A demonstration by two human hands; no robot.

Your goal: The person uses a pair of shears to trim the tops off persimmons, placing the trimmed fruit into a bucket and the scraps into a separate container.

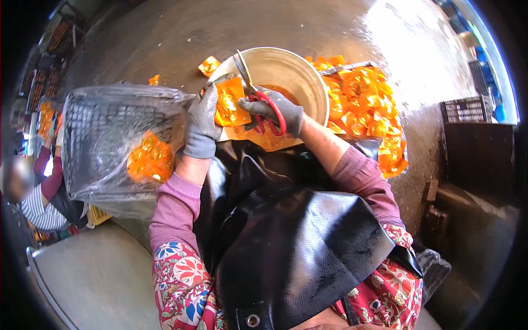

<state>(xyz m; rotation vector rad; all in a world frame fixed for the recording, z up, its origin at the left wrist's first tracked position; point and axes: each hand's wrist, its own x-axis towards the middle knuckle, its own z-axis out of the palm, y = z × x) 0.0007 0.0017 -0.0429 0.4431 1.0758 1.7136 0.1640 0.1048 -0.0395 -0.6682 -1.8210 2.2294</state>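
Note:
My left hand (pixel 204 119), in a grey work glove, grips a shiny orange foil packet (pixel 231 103) over the near left edge of a large round whitish tub (pixel 317 82). Red-handled scissors (pixel 277 113) are in my gloved right hand (pixel 280 109), with their blades pointing up and away beside the packet. The fingers of that hand are close to the packet's right side; whether they touch it I cannot tell. Reddish-orange matter lies in the bottom of the tub. A black apron (pixel 288 247) covers my lap.
On the left, a plastic-lined crate (pixel 123 93) holds several orange packets (pixel 150 159). A heap of such packets (pixel 367 103) lies right of the tub, and one packet (pixel 209 66) is beyond it on the floor. A co-worker (pixel 45 202) sits at far left. Dark crates (pixel 466 109) stand at right.

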